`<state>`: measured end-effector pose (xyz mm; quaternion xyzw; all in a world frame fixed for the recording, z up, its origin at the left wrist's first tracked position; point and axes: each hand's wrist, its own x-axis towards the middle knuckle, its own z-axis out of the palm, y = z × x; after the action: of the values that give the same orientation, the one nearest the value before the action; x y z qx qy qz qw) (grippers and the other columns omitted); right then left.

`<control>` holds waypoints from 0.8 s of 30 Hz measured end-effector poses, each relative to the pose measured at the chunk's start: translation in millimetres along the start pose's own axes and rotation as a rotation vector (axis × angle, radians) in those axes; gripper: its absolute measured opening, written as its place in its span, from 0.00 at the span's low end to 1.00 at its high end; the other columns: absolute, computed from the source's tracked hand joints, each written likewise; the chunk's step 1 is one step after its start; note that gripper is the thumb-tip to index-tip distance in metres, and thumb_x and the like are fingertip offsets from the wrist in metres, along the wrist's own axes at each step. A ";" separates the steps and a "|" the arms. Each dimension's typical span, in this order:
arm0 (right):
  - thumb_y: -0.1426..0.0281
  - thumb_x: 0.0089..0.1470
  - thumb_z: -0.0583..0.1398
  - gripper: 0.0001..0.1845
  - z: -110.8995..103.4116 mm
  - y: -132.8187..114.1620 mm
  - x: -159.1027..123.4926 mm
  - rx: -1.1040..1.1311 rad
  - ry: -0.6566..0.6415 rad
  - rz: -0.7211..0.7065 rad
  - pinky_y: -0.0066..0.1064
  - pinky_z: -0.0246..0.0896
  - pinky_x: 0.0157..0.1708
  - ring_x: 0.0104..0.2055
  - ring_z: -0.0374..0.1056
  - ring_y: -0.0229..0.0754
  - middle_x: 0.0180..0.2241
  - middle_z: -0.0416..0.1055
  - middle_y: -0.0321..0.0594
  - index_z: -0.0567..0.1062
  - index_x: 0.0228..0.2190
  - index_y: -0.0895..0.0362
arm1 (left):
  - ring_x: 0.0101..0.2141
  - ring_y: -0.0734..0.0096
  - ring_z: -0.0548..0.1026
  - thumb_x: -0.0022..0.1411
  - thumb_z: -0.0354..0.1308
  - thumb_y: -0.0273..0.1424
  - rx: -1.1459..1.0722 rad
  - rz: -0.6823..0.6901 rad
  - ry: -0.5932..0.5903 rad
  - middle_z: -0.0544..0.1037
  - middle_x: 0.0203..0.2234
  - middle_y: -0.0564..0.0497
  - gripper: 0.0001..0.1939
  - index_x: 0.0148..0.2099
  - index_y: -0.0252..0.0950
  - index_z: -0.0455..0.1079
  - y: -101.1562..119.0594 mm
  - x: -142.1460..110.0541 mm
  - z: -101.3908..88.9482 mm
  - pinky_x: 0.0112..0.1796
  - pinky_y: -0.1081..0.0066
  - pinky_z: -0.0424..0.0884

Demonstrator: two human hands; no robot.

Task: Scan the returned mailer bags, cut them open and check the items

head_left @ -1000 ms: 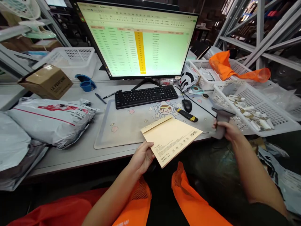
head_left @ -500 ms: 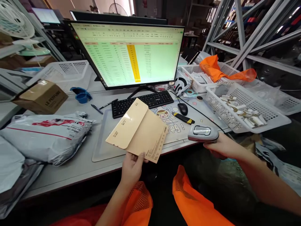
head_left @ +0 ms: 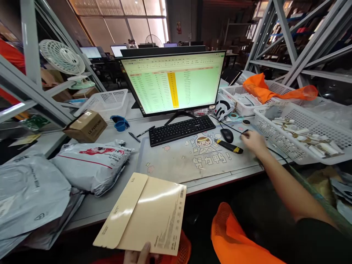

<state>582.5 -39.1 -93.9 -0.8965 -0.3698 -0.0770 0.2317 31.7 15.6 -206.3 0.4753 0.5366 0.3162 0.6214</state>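
Reading the printed mat [head_left: 167, 165] as our dial, we have the monitor [head_left: 154, 88] at twelve, the keyboard [head_left: 181, 130] at eleven, the mouse [head_left: 227, 135] and a black-and-yellow cutter [head_left: 229, 146] between two and three; a carton [head_left: 86, 126] and a blue cup [head_left: 121, 124] sit near ten, a swollen plastic bag [head_left: 93, 165] at nine, a white basket [head_left: 275, 134] at three; at seven, over the front edge of the surface [head_left: 99, 205], our left hand [head_left: 134, 257] pinches the tan envelope [head_left: 156, 209] by its near edge, thumb on top; our right hand [head_left: 254, 142], at three, curls its fingers beside a black cable [head_left: 233, 128]; we cannot tell whether they grip it.

The lower border cuts off most of our left hand; the envelope's fine print is too small for us to read, and the pale pieces heaped in the basket are hard to make out.

We see the envelope as flat and glossy, streaked with glare, a broad flap down its left side; the bag is crinkled, the basket perforated, the orange cloth [head_left: 261, 88] behind it netted.
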 end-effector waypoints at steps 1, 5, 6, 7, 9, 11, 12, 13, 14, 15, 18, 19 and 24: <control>0.63 0.64 0.55 0.21 11.1 -28.6 2.7 0.016 -0.064 -0.110 0.44 0.64 0.53 0.50 0.71 0.56 0.47 0.76 0.59 0.81 0.45 0.65 | 0.40 0.40 0.82 0.39 0.72 0.51 0.012 -0.017 -0.009 0.84 0.42 0.46 0.51 0.67 0.58 0.62 -0.1 3.6 2.4 0.32 0.50 0.81; 0.65 0.65 0.57 0.22 67.4 -131.0 18.9 0.060 -0.172 -0.352 0.38 0.52 0.65 0.64 0.60 0.52 0.62 0.66 0.54 0.76 0.56 0.62 | 0.49 0.36 0.80 0.38 0.71 0.50 0.046 -0.101 0.020 0.83 0.46 0.49 0.47 0.64 0.65 0.66 5.0 22.0 26.8 0.35 0.49 0.82; 0.66 0.65 0.57 0.25 78.9 -147.0 22.9 0.063 -0.176 -0.380 0.42 0.46 0.68 0.68 0.53 0.55 0.66 0.59 0.57 0.73 0.59 0.64 | 0.50 0.36 0.79 0.38 0.71 0.50 0.053 -0.120 0.031 0.83 0.47 0.51 0.47 0.64 0.66 0.66 7.0 25.7 31.8 0.37 0.48 0.82; 0.66 0.65 0.57 0.27 87.8 -158.4 26.5 0.067 -0.181 -0.400 0.47 0.41 0.70 0.71 0.46 0.58 0.69 0.54 0.59 0.71 0.61 0.66 | 0.52 0.36 0.79 0.38 0.71 0.50 0.056 -0.131 0.043 0.83 0.49 0.52 0.47 0.64 0.67 0.65 8.9 28.0 34.5 0.38 0.47 0.82; 0.67 0.64 0.58 0.28 96.5 -170.9 32.6 0.081 -0.196 -0.428 0.54 0.32 0.71 0.74 0.36 0.62 0.72 0.46 0.61 0.70 0.61 0.68 | 0.53 0.36 0.78 0.39 0.70 0.50 0.045 -0.127 0.065 0.82 0.51 0.53 0.47 0.64 0.67 0.65 11.2 26.5 31.5 0.41 0.45 0.81; 0.67 0.64 0.58 0.26 94.6 -176.3 36.7 0.104 -0.217 -0.444 0.59 0.25 0.70 0.75 0.30 0.63 0.73 0.42 0.61 0.72 0.58 0.69 | 0.55 0.36 0.77 0.38 0.71 0.49 0.020 -0.110 0.081 0.81 0.53 0.52 0.47 0.64 0.67 0.65 9.3 15.2 18.0 0.42 0.44 0.80; 0.67 0.64 0.58 0.25 90.7 -178.5 36.9 0.118 -0.225 -0.442 0.62 0.22 0.70 0.75 0.28 0.65 0.73 0.41 0.62 0.73 0.57 0.70 | 0.55 0.36 0.76 0.38 0.72 0.48 0.005 -0.101 0.086 0.81 0.53 0.52 0.47 0.63 0.67 0.65 6.6 6.4 8.9 0.43 0.45 0.80; 0.67 0.64 0.57 0.25 85.4 -180.8 34.7 0.137 -0.231 -0.436 0.66 0.20 0.68 0.75 0.27 0.67 0.73 0.39 0.63 0.73 0.57 0.70 | 0.57 0.36 0.75 0.37 0.73 0.47 -0.013 -0.089 0.088 0.80 0.54 0.52 0.48 0.63 0.67 0.65 3.1 -3.4 -0.4 0.43 0.45 0.80; 0.66 0.65 0.56 0.26 79.2 -183.2 29.1 0.161 -0.240 -0.431 0.69 0.20 0.67 0.75 0.27 0.68 0.73 0.39 0.64 0.73 0.57 0.71 | 0.58 0.36 0.74 0.36 0.74 0.46 -0.034 -0.074 0.088 0.80 0.54 0.52 0.49 0.63 0.66 0.65 -0.7 -13.2 -8.7 0.44 0.46 0.80; 0.64 0.66 0.55 0.27 72.7 -185.1 19.2 0.188 -0.251 -0.429 0.70 0.22 0.67 0.75 0.29 0.69 0.72 0.41 0.65 0.72 0.58 0.71 | 0.59 0.36 0.73 0.35 0.75 0.46 -0.056 -0.059 0.088 0.80 0.54 0.51 0.50 0.64 0.64 0.65 -4.0 -22.2 -14.7 0.46 0.46 0.80; 0.57 0.67 0.54 0.33 53.7 -179.3 -40.1 0.338 -0.395 -0.535 0.58 0.46 0.68 0.71 0.52 0.58 0.68 0.59 0.57 0.65 0.65 0.62 | 0.59 0.38 0.73 0.38 0.75 0.48 -0.160 0.038 0.082 0.80 0.55 0.47 0.48 0.63 0.54 0.67 -3.0 -38.0 -10.1 0.52 0.47 0.77; 0.53 0.65 0.56 0.35 48.0 -171.0 -67.7 0.425 -0.507 -0.600 0.49 0.58 0.65 0.66 0.62 0.53 0.63 0.67 0.51 0.64 0.66 0.56 | 0.57 0.39 0.75 0.40 0.75 0.49 -0.185 0.081 0.057 0.80 0.53 0.45 0.44 0.60 0.49 0.70 3.1 -39.0 -0.1 0.53 0.48 0.77; 0.45 0.54 0.66 0.36 12.7 -90.5 -180.2 1.148 -0.943 -0.142 0.47 0.75 0.45 0.48 0.76 0.57 0.50 0.78 0.49 0.74 0.56 0.54 | 0.49 0.49 0.80 0.54 0.71 0.46 -0.071 0.327 -0.465 0.82 0.49 0.40 0.30 0.56 0.39 0.74 80.0 -9.9 60.3 0.52 0.53 0.75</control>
<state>390.0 -90.1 -128.4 -0.5463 -0.4691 0.5061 0.4748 97.2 19.4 -129.9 0.5931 0.2845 0.3136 0.6848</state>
